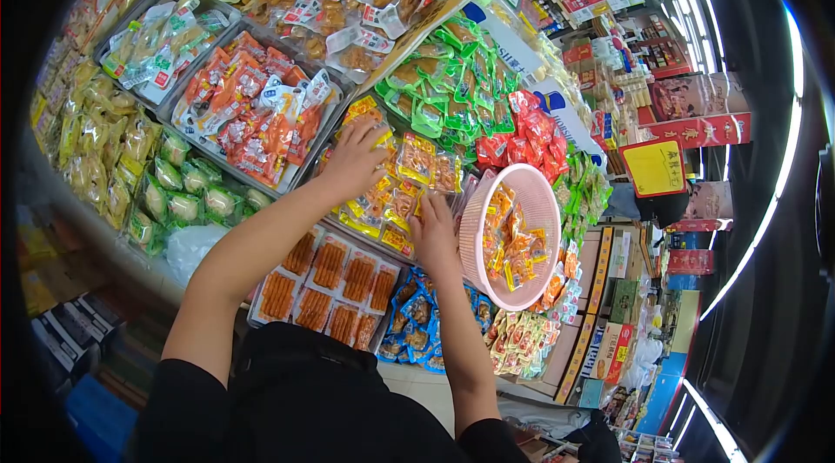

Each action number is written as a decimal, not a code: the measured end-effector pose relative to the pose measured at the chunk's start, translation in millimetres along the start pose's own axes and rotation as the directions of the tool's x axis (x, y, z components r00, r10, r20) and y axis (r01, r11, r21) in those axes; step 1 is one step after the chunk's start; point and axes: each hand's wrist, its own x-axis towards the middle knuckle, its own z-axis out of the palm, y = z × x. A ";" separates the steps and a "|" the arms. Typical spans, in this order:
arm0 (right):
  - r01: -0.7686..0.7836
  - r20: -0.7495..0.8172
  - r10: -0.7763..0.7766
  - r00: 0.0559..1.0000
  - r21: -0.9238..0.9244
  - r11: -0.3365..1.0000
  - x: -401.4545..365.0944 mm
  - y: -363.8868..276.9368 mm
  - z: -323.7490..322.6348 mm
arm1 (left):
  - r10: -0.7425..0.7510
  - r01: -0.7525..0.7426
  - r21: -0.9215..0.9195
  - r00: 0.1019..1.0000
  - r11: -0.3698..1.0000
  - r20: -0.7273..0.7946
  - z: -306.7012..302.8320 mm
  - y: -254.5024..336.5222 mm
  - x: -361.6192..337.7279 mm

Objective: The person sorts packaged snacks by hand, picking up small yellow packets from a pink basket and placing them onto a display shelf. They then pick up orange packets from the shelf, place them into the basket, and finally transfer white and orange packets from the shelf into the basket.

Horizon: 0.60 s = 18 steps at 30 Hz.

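My left hand (pixel 355 160) lies palm down with its fingers spread over small yellow-and-orange snack packets (pixel 416 158) in a tray. At the near right part of the same tray, my right hand (pixel 435 232) rests its outstretched fingers on the packets; I see nothing gripped in it. Just right of this hand stands a pink plastic basket (pixel 470 241), tilted in view, with more of the yellow packets (pixel 520 245) inside.
A tray of red-and-white packets (pixel 257 115) borders on the left, green packets (pixel 452 71) and red packets (pixel 531 137) beyond. Flat packs of brown sticks (pixel 326 263) and blue packets (pixel 413 324) lie nearer me. A yellow price sign (pixel 654 169) hangs at the right.
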 end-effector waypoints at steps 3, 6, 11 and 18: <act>-0.025 0.003 0.025 1.000 0.104 0.994 -7.8 -6.0 -13.1 | -0.014 0.014 0.003 1.000 1.000 0.018 -0.3 1.5 0.7; -0.041 -0.079 0.064 0.995 0.267 0.963 -3.6 -20.7 -55.6 | -0.010 0.010 0.015 1.000 1.000 0.021 -0.7 1.3 1.3; -0.233 -0.277 0.377 0.884 0.438 0.868 10.4 21.8 -105.4 | -0.021 0.021 0.008 0.999 1.000 0.048 1.5 0.3 1.7; -0.474 0.093 0.465 0.881 0.167 0.865 -5.0 124.1 -53.8 | -0.025 0.026 -0.026 0.998 0.999 0.049 1.5 -1.9 0.8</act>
